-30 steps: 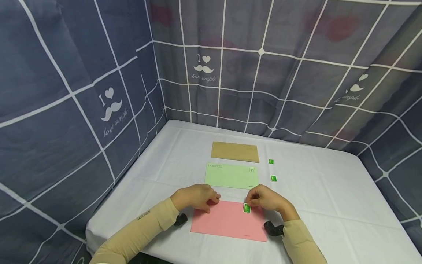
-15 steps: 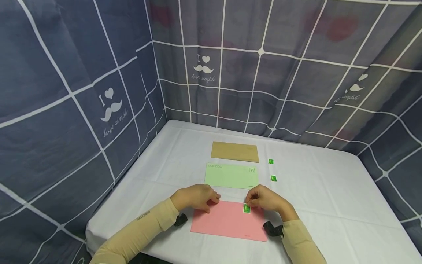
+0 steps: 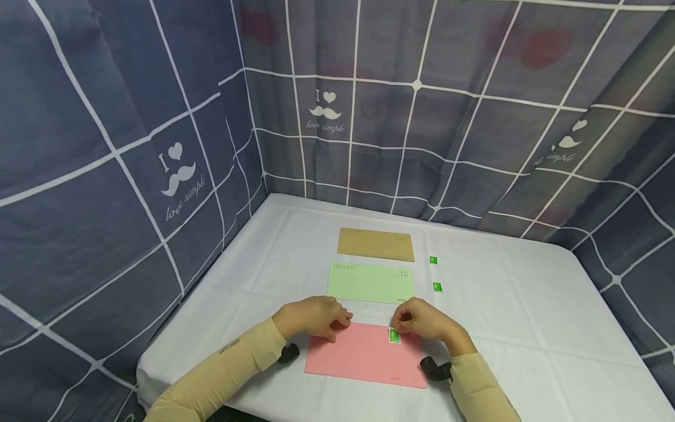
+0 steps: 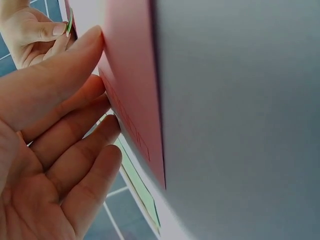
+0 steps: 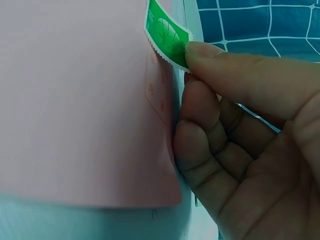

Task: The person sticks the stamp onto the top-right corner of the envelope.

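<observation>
Right hand (image 3: 426, 319): pinches green stamp (image 3: 394, 336) over far right corner of pink envelope (image 3: 358, 357).
Left hand (image 3: 316, 315): relaxed, touching its far left edge.
White table (image 3: 532, 305): stretches broadly right.

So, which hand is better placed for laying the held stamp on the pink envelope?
Probably the right hand: it pinches the stamp over the pink envelope, which the left hand only touches farther left.

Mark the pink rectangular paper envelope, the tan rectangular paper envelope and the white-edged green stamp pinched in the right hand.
Pink rectangular paper envelope (image 3: 364, 356), head view: middle of its face.
Tan rectangular paper envelope (image 3: 375, 244), head view: middle of its face.
White-edged green stamp (image 5: 168, 36), right wrist view: its green face.
</observation>
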Motion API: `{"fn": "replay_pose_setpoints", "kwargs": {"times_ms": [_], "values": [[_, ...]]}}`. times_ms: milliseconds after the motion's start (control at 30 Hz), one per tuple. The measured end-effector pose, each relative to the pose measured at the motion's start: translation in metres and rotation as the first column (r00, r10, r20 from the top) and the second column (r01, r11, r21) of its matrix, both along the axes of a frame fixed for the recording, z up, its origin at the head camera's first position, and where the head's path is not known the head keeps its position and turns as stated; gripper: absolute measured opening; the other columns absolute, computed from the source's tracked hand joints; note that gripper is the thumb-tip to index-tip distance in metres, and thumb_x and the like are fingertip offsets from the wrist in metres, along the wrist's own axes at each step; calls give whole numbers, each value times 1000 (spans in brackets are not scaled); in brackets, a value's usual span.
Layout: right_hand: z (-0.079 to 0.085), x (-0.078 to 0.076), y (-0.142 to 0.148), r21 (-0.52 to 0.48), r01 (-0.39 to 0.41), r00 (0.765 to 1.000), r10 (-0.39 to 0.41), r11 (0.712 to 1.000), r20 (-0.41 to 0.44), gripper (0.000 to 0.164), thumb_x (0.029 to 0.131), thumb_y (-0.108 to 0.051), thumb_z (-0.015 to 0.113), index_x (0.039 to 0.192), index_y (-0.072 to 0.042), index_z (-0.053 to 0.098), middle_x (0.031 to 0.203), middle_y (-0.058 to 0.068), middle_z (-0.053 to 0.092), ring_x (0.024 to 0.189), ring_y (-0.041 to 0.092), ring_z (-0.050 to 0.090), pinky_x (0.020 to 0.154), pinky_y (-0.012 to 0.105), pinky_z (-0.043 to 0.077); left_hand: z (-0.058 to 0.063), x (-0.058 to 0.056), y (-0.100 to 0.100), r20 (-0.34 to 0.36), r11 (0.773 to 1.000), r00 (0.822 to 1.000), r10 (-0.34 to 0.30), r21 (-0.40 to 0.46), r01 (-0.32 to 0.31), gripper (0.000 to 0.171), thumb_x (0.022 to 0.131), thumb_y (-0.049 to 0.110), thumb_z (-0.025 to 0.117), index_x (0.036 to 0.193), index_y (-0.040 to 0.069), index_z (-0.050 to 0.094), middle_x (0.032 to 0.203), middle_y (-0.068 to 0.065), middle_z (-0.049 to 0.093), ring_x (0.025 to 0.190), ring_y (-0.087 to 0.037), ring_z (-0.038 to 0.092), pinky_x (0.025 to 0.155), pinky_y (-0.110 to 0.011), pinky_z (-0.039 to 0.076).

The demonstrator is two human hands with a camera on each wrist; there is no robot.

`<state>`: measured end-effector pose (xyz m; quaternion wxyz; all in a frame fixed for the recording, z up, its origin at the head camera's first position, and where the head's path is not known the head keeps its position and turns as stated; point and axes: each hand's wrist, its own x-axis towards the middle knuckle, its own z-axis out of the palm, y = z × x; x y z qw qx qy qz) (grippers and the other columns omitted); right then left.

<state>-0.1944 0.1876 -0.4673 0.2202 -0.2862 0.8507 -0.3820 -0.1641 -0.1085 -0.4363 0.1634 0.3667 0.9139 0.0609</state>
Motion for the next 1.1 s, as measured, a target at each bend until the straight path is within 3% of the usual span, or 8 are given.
{"fn": "replay_pose_setpoints", "kwargs": {"times_ms": [567, 1100], "values": [[1, 0, -2, 17, 3, 999, -2, 1000, -43, 8, 87, -4, 73, 82, -9, 76, 84, 5, 73, 73, 8, 53, 62, 20, 46, 0, -2, 1, 13, 1000, 1000, 8, -6, -7, 46, 82, 23, 83, 126, 18, 71, 138, 8, 63, 133, -15, 56, 111, -26, 44], [1, 3, -5, 49, 31, 996, -26, 998, -88, 15, 83, 5, 71, 79, -9, 75, 80, -2, 72, 67, 7, 51, 56, 20, 44, 1, -1, 2, 5, 1000, 1000, -7, 7, 7, 46, 82, 22, 83, 126, 15, 72, 137, 5, 64, 131, -16, 57, 110, -27, 45]]}}
